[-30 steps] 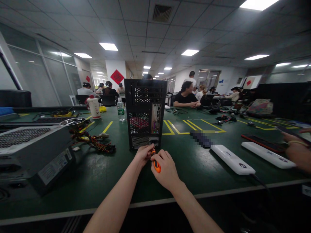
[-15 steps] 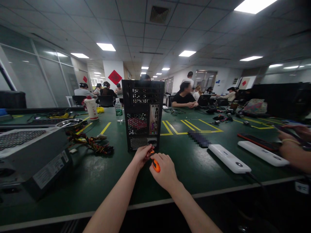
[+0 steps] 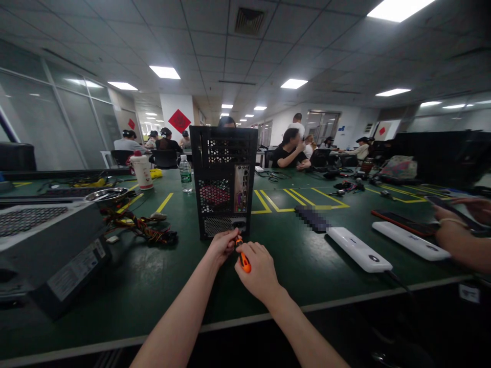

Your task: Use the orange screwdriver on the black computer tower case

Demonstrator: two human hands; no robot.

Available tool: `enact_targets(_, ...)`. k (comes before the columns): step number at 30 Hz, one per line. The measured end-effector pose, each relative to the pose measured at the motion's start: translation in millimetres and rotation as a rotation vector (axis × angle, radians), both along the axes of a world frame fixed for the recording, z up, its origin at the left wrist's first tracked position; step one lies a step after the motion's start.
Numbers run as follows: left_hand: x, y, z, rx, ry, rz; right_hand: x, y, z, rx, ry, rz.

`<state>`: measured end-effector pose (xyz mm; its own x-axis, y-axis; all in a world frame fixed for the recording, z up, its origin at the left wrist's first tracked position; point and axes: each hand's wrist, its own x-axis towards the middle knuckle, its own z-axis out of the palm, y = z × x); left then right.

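Note:
A black computer case [image 3: 224, 168] stands upright on the green table, its rear panel with vents and ports facing me. At its lower edge, close to the power socket, my left hand [image 3: 223, 246] is closed in a pinch around the front part of an orange and black screwdriver [image 3: 244, 261]. My right hand [image 3: 258, 266] wraps its fingers over the screwdriver's handle from the right. The screwdriver's tip is hidden behind my left fingers, so I cannot tell whether it touches the case.
On the left lie a grey power supply unit [image 3: 49, 250], bundled cables [image 3: 149, 230] and a metal bowl [image 3: 105, 194]. A water bottle [image 3: 185, 175] and a cup [image 3: 141, 171] stand behind. White power banks [image 3: 356, 249] lie right, near another person's hand [image 3: 462, 235] holding a phone.
The view has shifted slightly. Both hands stay at the case's lower edge, and a little more of the screwdriver shows between them. A seated person across the table has raised a hand.

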<state>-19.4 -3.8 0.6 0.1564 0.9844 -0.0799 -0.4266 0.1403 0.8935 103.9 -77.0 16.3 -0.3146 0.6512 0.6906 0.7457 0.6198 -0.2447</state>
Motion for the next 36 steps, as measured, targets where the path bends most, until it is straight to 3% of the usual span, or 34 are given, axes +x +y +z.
enact_targets(7,-1.4,0.7,-1.7,0.0,-0.039,-0.003,-0.3,-0.8,1.0,0.03,-0.011,0.011)
enact_targets(11,-1.2,1.2,-1.7,0.006,-0.05,0.024,-0.6,-0.6,0.1,-0.049,0.068,-0.012)
enact_targets(19,4.1,-4.7,2.7,-0.017,0.108,0.11,0.1,-1.9,1.4,-0.007,-0.077,0.016)
enact_targets(25,-0.1,-4.7,5.4,-0.04,0.052,0.036,-2.0,-2.5,0.6,-0.071,0.013,0.012)
enact_targets(29,-0.4,-2.6,1.5,0.006,0.014,0.007,-0.4,-1.8,-0.5,-0.055,-0.041,0.027)
enact_targets(36,3.1,-5.5,1.8,0.007,0.146,0.12,1.5,-1.7,1.5,-0.036,-0.001,0.035)
